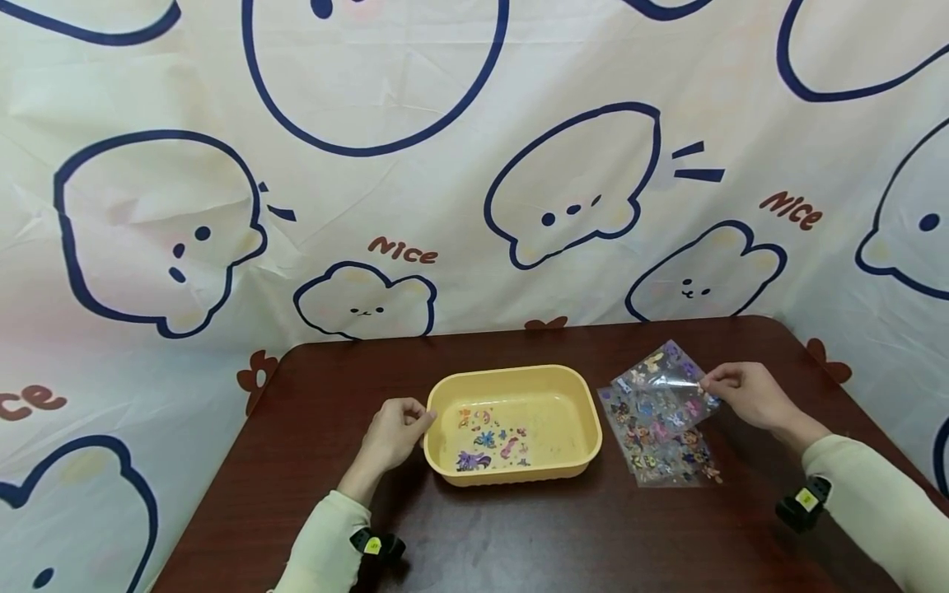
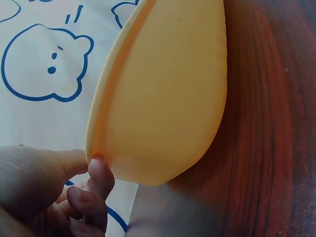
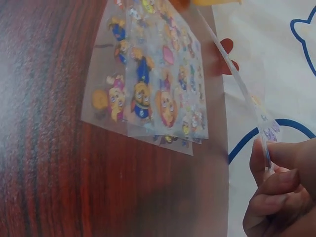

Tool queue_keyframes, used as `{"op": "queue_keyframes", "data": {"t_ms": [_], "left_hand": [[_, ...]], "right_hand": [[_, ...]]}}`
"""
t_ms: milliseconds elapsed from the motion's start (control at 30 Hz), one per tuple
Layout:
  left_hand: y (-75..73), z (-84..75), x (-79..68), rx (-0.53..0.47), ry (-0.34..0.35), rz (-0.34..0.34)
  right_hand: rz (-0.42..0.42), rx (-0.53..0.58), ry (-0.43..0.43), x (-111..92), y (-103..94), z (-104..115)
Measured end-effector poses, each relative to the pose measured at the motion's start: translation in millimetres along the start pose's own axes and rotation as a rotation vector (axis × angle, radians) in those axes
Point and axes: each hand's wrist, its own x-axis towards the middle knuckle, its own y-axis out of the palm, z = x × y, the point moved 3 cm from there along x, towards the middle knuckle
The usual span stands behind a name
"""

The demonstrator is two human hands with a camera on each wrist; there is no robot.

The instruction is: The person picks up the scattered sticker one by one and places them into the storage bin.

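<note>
My left hand [image 1: 391, 430] pinches the left rim of a yellow plastic tray [image 1: 565, 424] between thumb and forefinger. In the left wrist view, the thumb lies outside the tray wall [image 2: 163, 94] and the fingertip is at its edge. Several small colourful stickers [image 1: 485, 439] lie on the tray's floor, toward its left side. My right hand [image 1: 752, 397] pinches the right edge of a clear sticker sheet [image 1: 656, 371], raised and tilted. Below it, overlapping transparent sheets of cartoon stickers [image 1: 656, 457] lie on the table; the right wrist view shows their character figures [image 3: 143, 96].
The dark brown wooden table [image 1: 511, 535] has rounded far corners. Behind it and at its sides hangs a white cloth [image 1: 460, 206] printed with blue-outlined animal heads. The sticker sheets lie close beside the tray's right end. A black camera band sits on each wrist.
</note>
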Motion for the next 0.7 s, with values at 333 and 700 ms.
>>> {"op": "queue_keyframes", "data": {"t_ms": [333, 700], "left_hand": [[-0.6, 1.6, -0.1, 0.023, -0.002, -0.007], [-0.3, 1.2, 0.9, 0.019, -0.016, -0.004]], "right_hand": [[-0.012, 0.004, 0.004, 0, -2.9, 6], [-0.046, 0.035, -0.016, -4, -0.6, 26]]}}
